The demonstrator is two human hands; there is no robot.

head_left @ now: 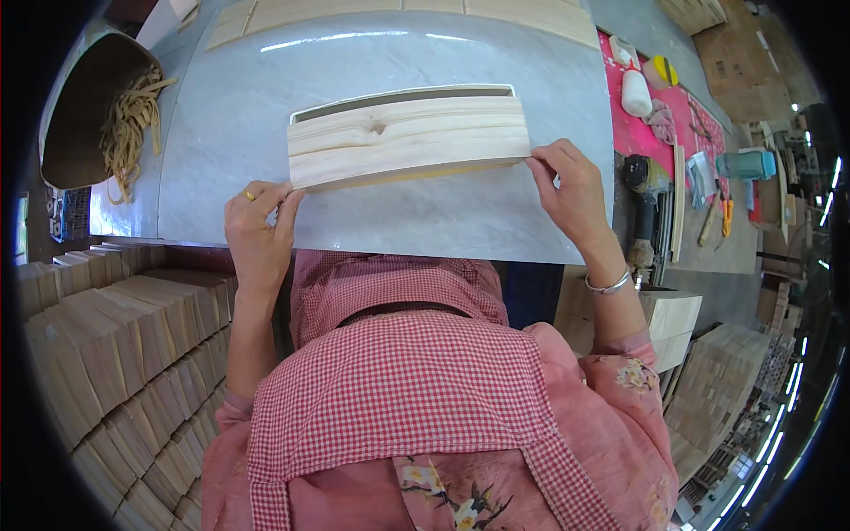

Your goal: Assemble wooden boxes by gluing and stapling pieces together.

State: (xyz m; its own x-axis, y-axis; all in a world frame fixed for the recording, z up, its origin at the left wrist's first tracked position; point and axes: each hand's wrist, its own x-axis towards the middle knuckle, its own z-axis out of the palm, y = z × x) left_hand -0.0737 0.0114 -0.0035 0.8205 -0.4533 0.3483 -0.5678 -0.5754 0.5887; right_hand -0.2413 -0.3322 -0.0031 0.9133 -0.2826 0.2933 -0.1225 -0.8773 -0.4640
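Observation:
A long pale wooden board with a dark knot spans the space between my two hands above the grey worktable. Along its far side runs a narrow white rim with a dark gap below it; I cannot tell if the two are joined. At the near left corner of the board, my left hand is closed in a pinch between thumb and fingers. Thumb and fingers of my right hand pinch the board's right end. The board's near edge looks slightly raised, with a yellowish strip beneath it.
On the left lies a round container with tan strips spilling out. More pale boards line the table's far edge. Stacked wooden pieces stand at lower left. A white bottle and tools rest on a red surface at right.

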